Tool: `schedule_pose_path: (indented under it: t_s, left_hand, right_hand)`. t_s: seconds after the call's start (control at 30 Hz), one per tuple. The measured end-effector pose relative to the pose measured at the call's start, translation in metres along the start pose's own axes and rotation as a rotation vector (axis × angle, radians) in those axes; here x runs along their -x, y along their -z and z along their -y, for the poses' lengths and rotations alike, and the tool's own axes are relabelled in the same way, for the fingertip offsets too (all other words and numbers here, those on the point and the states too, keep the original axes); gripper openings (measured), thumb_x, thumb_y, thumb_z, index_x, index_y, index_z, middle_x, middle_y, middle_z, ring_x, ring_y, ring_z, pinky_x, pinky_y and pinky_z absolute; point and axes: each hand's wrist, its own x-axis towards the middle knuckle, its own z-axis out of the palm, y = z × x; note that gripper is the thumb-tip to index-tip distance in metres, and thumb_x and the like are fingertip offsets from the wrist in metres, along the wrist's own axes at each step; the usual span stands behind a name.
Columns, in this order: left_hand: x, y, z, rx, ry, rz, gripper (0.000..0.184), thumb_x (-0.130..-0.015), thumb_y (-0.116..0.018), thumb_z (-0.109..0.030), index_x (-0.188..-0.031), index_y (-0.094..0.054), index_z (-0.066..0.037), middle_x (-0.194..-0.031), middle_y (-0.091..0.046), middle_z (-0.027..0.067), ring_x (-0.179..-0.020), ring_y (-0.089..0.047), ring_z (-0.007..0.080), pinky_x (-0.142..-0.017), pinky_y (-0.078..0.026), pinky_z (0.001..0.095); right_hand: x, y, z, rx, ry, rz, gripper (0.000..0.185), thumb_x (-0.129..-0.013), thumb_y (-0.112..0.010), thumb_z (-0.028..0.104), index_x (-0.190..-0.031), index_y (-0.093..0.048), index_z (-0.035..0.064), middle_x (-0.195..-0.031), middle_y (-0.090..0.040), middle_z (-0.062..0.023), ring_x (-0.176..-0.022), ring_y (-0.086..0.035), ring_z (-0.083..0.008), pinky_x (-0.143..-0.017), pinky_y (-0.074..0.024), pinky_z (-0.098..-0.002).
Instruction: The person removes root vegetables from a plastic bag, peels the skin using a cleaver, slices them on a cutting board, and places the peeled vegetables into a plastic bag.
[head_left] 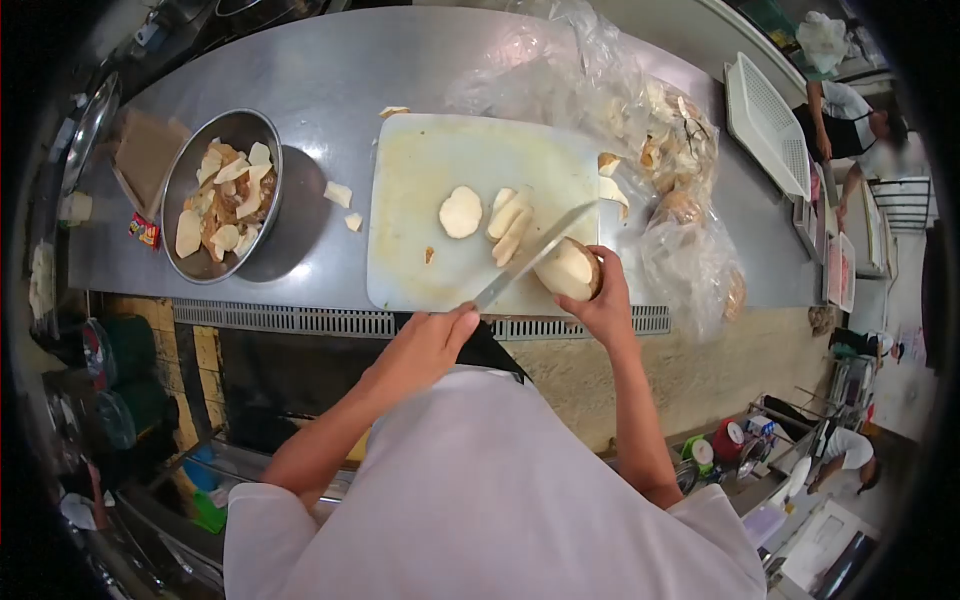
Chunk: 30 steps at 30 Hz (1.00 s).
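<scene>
My left hand is closed round the handle of a long knife, whose blade slants up to the right over the white cutting board. In my right hand is a thick, pale, partly peeled root with brown skin at its right end, held at the board's lower right beside the blade. A round pale slice lies flat on the board, and several cut pieces lie between it and the knife. A small brown scrap is nearer the front edge.
At the left of the steel table stands a metal bowl of pale and brown pieces. Plastic bags with peelings cover the back right. A white basket is farther right. Other people stand at the far right.
</scene>
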Motion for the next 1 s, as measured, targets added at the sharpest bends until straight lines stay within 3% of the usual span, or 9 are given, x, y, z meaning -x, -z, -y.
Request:
schedule_pose_path:
  t_s: [0.1,0.17,0.53,0.63,0.7,0.77,0.87,0.93,1.0]
  left_hand:
    - [0.018,0.044,-0.064,-0.134,0.355,0.346,0.042,-0.108,-0.047,-0.034,-0.118,-0.063,0.004,-0.073,-0.064,0.0305,-0.069,-0.065,0.0496,-0.067,-0.053,0.0552]
    - [0.027,0.044,-0.069,-0.186,0.352,0.367,0.042,-0.109,-0.047,-0.034,-0.122,-0.061,0.004,-0.071,-0.064,0.0291,-0.070,-0.065,0.0493,-0.066,-0.052,0.0555]
    - [-0.016,0.001,-0.033,0.044,0.186,0.208,0.037,-0.110,-0.045,-0.029,-0.120,-0.061,0.002,-0.075,-0.063,0.0297,-0.077,-0.061,0.0530,-0.070,-0.049,0.0545]
    - [0.003,0.004,-0.026,-0.015,0.457,0.342,0.044,-0.110,-0.043,-0.032,-0.098,-0.060,0.007,-0.078,-0.065,0.0303,-0.082,-0.065,0.0503,-0.079,-0.051,0.0550]
    - [-0.016,-0.031,0.018,0.050,0.083,0.059,0.045,-0.111,-0.042,-0.035,-0.100,-0.062,0.004,-0.064,-0.060,0.0242,-0.058,-0.062,0.0445,-0.059,-0.051,0.0494]
    - [-0.060,-0.025,0.003,0.242,0.581,0.381,0.051,-0.111,-0.042,-0.039,-0.087,-0.058,0.003,-0.055,-0.055,0.0130,-0.042,-0.056,0.0257,-0.043,-0.047,0.0391]
    - [-0.083,-0.044,0.043,0.401,0.552,0.333,0.054,-0.111,-0.040,-0.041,-0.079,-0.053,0.000,-0.053,-0.050,0.0033,-0.037,-0.049,0.0130,-0.032,-0.040,0.0307]
    - [-0.070,-0.015,0.008,0.361,0.595,0.402,0.053,-0.111,-0.040,-0.039,-0.081,-0.053,0.002,-0.053,-0.051,0.0062,-0.041,-0.053,0.0167,-0.039,-0.043,0.0340]
    - [-0.035,-0.001,-0.007,0.165,0.212,0.199,0.046,-0.111,-0.042,-0.035,-0.096,-0.059,0.005,-0.055,-0.053,0.0160,-0.047,-0.059,0.0270,-0.049,-0.046,0.0405]
  right_hand:
    - [0.004,-0.008,0.012,0.126,-0.005,0.020,0.084,-0.064,-0.090,0.006,-0.136,-0.046,0.0019,-0.127,-0.058,-0.0190,-0.121,-0.058,-0.0367,-0.101,-0.0497,-0.0426]
    - [0.005,-0.012,0.015,0.235,-0.001,0.058,0.085,-0.062,-0.088,0.005,-0.136,-0.045,0.0027,-0.129,-0.055,-0.0209,-0.120,-0.054,-0.0446,-0.100,-0.0487,-0.0479]
    - [0.000,-0.010,0.027,0.254,-0.049,0.061,0.090,-0.065,-0.089,0.007,-0.141,-0.040,-0.0001,-0.132,-0.055,-0.0218,-0.123,-0.056,-0.0411,-0.104,-0.0482,-0.0433]
    - [0.006,-0.008,0.026,0.277,-0.040,0.066,0.091,-0.066,-0.089,0.007,-0.142,-0.040,0.0001,-0.133,-0.056,-0.0219,-0.123,-0.056,-0.0400,-0.104,-0.0481,-0.0426]
    - [0.001,-0.007,0.027,0.325,0.046,0.063,0.092,-0.066,-0.089,0.007,-0.143,-0.039,0.0002,-0.133,-0.057,-0.0218,-0.123,-0.057,-0.0393,-0.104,-0.0483,-0.0423]
    - [-0.003,-0.003,0.027,0.291,-0.019,0.104,0.093,-0.065,-0.090,0.010,-0.143,-0.041,-0.0005,-0.133,-0.058,-0.0213,-0.122,-0.058,-0.0392,-0.104,-0.0484,-0.0426]
    - [-0.007,-0.002,0.031,0.356,-0.020,0.094,0.092,-0.063,-0.091,0.015,-0.141,-0.045,-0.0014,-0.131,-0.059,-0.0214,-0.120,-0.060,-0.0390,-0.103,-0.0491,-0.0430]
    - [-0.014,-0.005,0.024,0.346,-0.023,0.071,0.091,-0.063,-0.091,0.016,-0.139,-0.046,-0.0019,-0.130,-0.060,-0.0217,-0.119,-0.060,-0.0390,-0.102,-0.0495,-0.0432]
    - [-0.011,-0.007,0.019,0.334,-0.059,0.045,0.089,-0.063,-0.091,0.018,-0.138,-0.048,-0.0024,-0.128,-0.061,-0.0220,-0.118,-0.061,-0.0390,-0.101,-0.0500,-0.0433]
